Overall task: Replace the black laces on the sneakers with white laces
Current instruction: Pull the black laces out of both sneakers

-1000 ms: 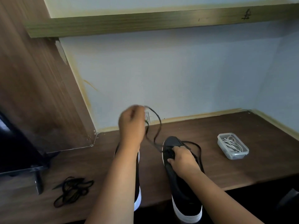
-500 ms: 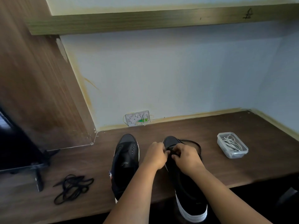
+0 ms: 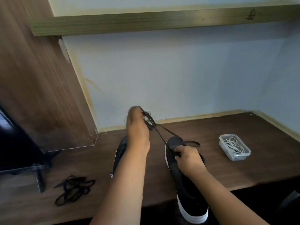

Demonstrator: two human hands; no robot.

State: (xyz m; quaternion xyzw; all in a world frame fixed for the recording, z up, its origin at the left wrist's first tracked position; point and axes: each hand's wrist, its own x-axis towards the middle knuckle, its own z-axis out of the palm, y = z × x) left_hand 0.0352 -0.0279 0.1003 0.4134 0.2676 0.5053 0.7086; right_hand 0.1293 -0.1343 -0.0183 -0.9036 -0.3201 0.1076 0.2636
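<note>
a: quick count pls?

b: 2 sneakers on the desk (image 3: 211, 159), side by side, toes pointing to the far wall. right sneaker (image 3: 186, 189) is black w/ a white sole, heel hanging over the near edge. left sneaker (image 3: 121, 150) is black too, mostly hidden behind the forearm. 1 clear plastic box (image 3: 234, 149) to the right holding white laces (image 3: 233, 143), tangled, can't count them. 1 loose black lace pile (image 3: 74, 189) near left on the desk.

a: and the lace being worked?

b: black lace (image 3: 160, 137), thin and flat, runs taut from the right sneaker's front eyelets up and left to the raised hand. a slack loop of it lies just right of the toe.

a: hands?

b: left hand (image 3: 138, 124) is lifted above the left sneaker, fingers curled round the lace w/ a loop bunched at the fingertips; it's motion-blurred. right hand (image 3: 188, 158) rests on the right sneaker's tongue area, fingers curled, pinching at the lace by the eyelets.

a: anything else?

b: dark monitor (image 3: 14, 146) w/ a stand far left, wood panel (image 3: 40, 86) behind it, shelf (image 3: 162, 20) up top.
</note>
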